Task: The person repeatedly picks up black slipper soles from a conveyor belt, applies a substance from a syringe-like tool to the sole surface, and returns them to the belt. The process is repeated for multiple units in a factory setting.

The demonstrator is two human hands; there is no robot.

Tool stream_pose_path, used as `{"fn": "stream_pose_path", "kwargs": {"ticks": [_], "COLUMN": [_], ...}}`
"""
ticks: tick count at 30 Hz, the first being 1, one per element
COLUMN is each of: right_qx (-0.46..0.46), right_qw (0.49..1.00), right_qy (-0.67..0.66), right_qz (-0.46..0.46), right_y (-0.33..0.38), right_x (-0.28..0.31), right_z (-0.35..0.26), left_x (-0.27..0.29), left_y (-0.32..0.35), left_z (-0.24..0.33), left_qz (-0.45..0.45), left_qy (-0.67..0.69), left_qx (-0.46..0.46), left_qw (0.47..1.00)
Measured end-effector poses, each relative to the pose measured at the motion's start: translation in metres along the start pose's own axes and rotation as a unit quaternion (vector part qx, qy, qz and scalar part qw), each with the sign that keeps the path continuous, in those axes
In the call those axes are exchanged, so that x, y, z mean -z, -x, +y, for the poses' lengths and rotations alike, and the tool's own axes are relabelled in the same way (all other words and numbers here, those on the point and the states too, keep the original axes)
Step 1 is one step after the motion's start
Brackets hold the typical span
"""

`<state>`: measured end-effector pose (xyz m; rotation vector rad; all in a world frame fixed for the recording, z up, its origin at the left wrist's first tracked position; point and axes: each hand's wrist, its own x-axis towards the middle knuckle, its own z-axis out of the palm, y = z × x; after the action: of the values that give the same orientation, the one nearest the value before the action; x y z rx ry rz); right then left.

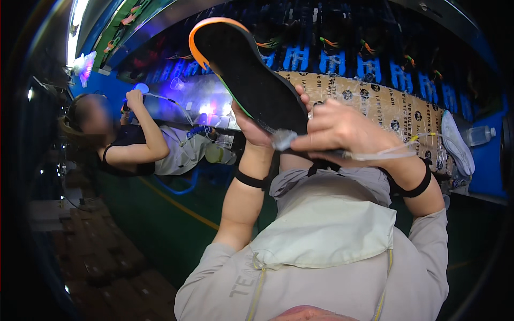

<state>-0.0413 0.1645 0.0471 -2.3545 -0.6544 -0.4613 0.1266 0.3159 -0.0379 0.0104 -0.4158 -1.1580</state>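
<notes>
My left hand grips a shoe sole near its lower end, with fingers showing on both sides. The sole is black on the face toward me, with an orange rim at the far end and green along the left edge. My right hand is closed on a brush-like tool with a pale, blurred tip. This tip lies at the sole's near end and appears to touch it. Clear tubing runs from under the right hand past the wrist. Fingers hide most of the tool.
Flattened printed cardboard covers the bench ahead. Behind it stand blue holders in a row. A white sole-shaped piece and a clear bottle are at right. At left a co-worker holds a tool with tubing.
</notes>
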Motion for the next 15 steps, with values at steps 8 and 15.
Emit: {"fn": "stream_pose_path", "kwargs": {"ticks": [8,15], "right_qx": [-0.037,-0.107], "right_qw": [0.999,0.993], "right_qy": [0.004,-0.004], "right_qz": [0.031,0.049], "right_y": [0.002,0.005], "right_x": [0.008,0.013], "right_z": [-0.003,-0.005], "left_x": [-0.011,-0.029], "left_y": [-0.016,-0.024], "left_z": [0.029,0.039], "left_qz": [0.006,0.02], "left_qy": [-0.17,-0.302], "left_qx": [0.045,0.076], "left_qw": [0.984,0.95]}}
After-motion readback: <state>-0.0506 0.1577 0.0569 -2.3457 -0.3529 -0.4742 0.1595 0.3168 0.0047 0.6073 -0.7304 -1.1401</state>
